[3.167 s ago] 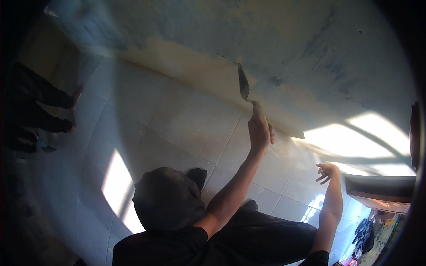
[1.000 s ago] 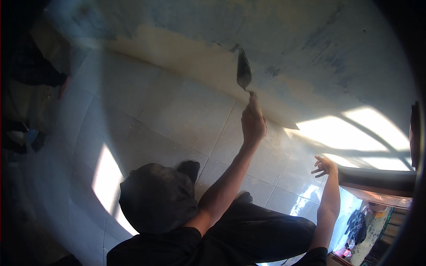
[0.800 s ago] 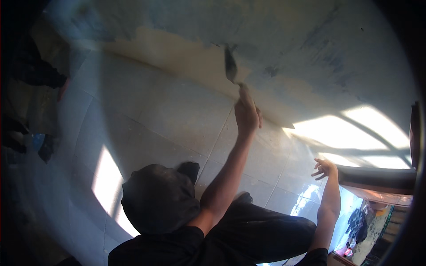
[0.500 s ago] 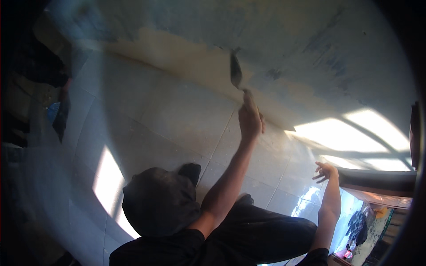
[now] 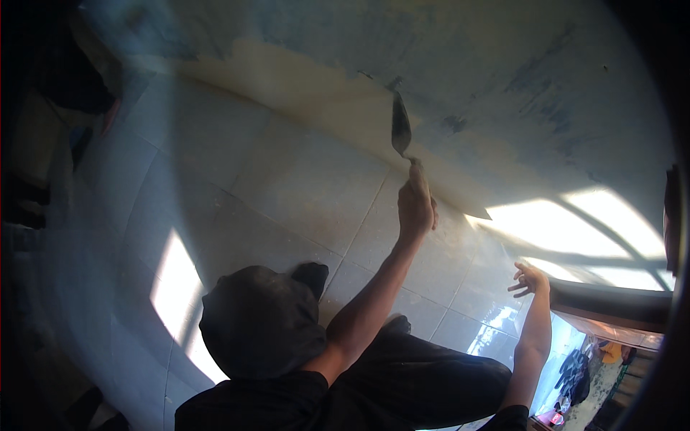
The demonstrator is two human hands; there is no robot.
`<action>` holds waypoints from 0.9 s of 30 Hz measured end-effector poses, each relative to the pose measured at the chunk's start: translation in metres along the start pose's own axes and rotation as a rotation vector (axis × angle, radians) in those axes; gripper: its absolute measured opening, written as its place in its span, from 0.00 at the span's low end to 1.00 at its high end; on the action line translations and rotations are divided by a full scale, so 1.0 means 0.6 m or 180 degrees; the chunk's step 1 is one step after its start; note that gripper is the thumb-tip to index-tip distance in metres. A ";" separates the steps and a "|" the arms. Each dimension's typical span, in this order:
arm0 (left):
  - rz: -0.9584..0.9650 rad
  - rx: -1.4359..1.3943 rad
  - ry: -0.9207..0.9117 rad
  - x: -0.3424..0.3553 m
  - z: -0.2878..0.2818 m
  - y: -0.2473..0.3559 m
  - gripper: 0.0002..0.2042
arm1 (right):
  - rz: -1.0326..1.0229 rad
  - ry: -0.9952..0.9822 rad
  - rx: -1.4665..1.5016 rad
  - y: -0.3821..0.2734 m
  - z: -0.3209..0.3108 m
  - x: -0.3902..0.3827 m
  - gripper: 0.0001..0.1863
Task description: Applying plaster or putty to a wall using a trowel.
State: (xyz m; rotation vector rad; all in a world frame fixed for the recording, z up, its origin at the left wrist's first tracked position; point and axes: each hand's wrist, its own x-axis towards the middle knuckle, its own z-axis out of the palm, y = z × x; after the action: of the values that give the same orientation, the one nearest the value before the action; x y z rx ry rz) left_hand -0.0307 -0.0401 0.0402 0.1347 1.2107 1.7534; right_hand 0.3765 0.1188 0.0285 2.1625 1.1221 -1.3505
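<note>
My left hand (image 5: pixel 417 207) is closed round the handle of a small pointed trowel (image 5: pixel 400 126). Its dark, leaf-shaped blade points away from me, with the tip at a dark mark on the wall (image 5: pixel 496 72); I cannot tell how firmly it touches. The wall is patchy, grey-blue above and paler along its foot. Away to the right, my right hand (image 5: pixel 530 279) hangs with its fingers spread and holds nothing. It is nearest a dark ledge or frame and the sunlit floor.
Large pale floor tiles (image 5: pixel 309 190) meet the wall's foot. My dark-clothed knees (image 5: pixel 438 381) are bent below. Another person's dark-clothed limb (image 5: pixel 75 82) is at the far left. A dark ledge (image 5: pixel 611 298) juts in at right, with clothes and clutter (image 5: pixel 575 373) beyond it.
The trowel and my left hand have shifted slightly right and down in the picture, while the whole view moved a little. At far left, a dark pointed shape near the other person has gone from its place.
</note>
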 end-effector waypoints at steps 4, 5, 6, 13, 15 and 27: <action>0.0075 0.0072 -0.0021 0.016 -0.013 0.012 0.30 | 0.0239 -0.0110 -0.0096 0.009 0.005 -0.004 0.25; 0.0250 0.0087 0.0040 0.027 -0.022 0.021 0.30 | 0.0138 -0.0097 -0.0067 0.005 0.007 -0.011 0.25; 0.0205 -0.0235 0.0000 0.041 -0.032 0.042 0.29 | 0.0016 -0.0075 -0.0038 -0.003 0.004 -0.014 0.25; -0.0052 -0.0069 -0.0024 0.028 -0.024 0.026 0.30 | 0.0165 -0.0020 -0.0047 0.010 0.013 0.001 0.26; 0.0085 -0.0237 0.0234 0.059 -0.051 0.074 0.30 | 0.0127 -0.0043 -0.0101 0.003 0.013 -0.007 0.26; -0.0210 -0.0030 0.0055 0.031 -0.058 0.031 0.30 | -0.0051 -0.0133 0.0114 -0.017 0.022 -0.009 0.23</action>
State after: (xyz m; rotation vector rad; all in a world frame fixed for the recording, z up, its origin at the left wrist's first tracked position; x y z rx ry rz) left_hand -0.0719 -0.0499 0.0293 0.0735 1.2059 1.7060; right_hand 0.3597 0.1142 0.0277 2.1442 1.1101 -1.4264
